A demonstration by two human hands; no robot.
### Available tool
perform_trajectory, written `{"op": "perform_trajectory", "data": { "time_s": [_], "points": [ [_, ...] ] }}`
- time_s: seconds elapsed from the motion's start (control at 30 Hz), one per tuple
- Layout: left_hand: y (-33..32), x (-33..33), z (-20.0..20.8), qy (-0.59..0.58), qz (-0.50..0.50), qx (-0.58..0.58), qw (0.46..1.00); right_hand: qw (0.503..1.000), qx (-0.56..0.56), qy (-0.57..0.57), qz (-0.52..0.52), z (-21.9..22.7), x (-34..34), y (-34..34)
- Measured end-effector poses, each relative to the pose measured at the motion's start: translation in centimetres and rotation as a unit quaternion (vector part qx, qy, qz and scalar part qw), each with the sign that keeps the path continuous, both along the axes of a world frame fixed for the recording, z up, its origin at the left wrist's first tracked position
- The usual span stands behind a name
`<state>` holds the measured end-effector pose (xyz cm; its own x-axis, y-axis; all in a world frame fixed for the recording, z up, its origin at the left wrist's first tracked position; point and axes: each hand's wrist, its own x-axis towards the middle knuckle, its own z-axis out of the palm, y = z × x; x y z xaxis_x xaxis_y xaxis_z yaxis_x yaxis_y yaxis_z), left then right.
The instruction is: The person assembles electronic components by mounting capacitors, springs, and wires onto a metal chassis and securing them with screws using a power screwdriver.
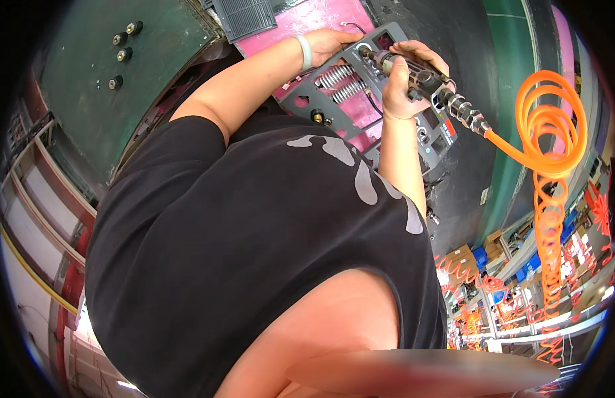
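Observation:
A grey plastic panel [352, 91] with two metal coil springs [341, 83] and several cut-outs lies on a pink mat [314, 18]. My left hand [329, 45], with a pale bangle on the wrist, rests on the panel's far left edge and seems to grip it. My right hand [406, 78] is wrapped around a dark pneumatic screwdriver [427, 83] whose tip sits on the panel's upper part. An orange coiled air hose [549, 142] runs from the tool's rear fitting off to the right. My black shirt fills the middle of the view.
A green surface [88, 99] at upper left carries several small black-and-brass knobs [124, 45]. A black slatted grille [244, 16] lies beyond the mat. Cardboard boxes and blue bins [483, 252] stand at lower right, and metal shelving [42, 199] runs along the left.

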<state>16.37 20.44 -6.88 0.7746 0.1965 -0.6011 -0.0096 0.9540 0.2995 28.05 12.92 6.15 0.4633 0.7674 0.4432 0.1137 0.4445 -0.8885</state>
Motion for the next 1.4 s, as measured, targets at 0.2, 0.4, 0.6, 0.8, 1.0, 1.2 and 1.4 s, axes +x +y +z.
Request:
{"op": "perform_trajectory", "data": {
  "time_s": [0.2, 0.4, 0.6, 0.8, 1.0, 1.2, 1.4],
  "points": [
    [0.0, 0.0, 0.9, 0.027, -0.03, 0.018, 0.999, 1.0, -0.008, 0.012, 0.028, -0.6, 0.3, 0.6],
    [0.1, 0.4, -0.3, 0.027, -0.037, 0.018, 0.999, 1.0, -0.004, 0.003, 0.028, -1.0, 0.9, 0.4],
    [1.5, 0.9, -1.3, -0.021, -0.063, -0.024, 0.998, 1.0, 0.007, -0.01, -0.01, 0.7, 1.5, 0.2],
    [2.7, 0.8, -3.9, -0.184, -0.113, -0.121, 0.969, 0.999, -0.002, 0.019, -0.034, 1.4, 2.1, -2.5],
    [2.4, 1.8, -3.2, -0.131, -0.107, -0.111, 0.979, 0.999, -0.024, -0.019, -0.033, 1.0, 2.0, -3.2],
    [2.1, 2.2, -1.4, -0.006, -0.102, -0.048, 0.994, 0.998, 0.0, -0.045, -0.045, 1.0, 2.2, -3.6],
    [1.4, 3.6, -2.9, 0.071, -0.1, 0.033, 0.992, 0.997, -0.033, -0.048, -0.055, 0.4, 2.6, -3.4]
  ]
}}
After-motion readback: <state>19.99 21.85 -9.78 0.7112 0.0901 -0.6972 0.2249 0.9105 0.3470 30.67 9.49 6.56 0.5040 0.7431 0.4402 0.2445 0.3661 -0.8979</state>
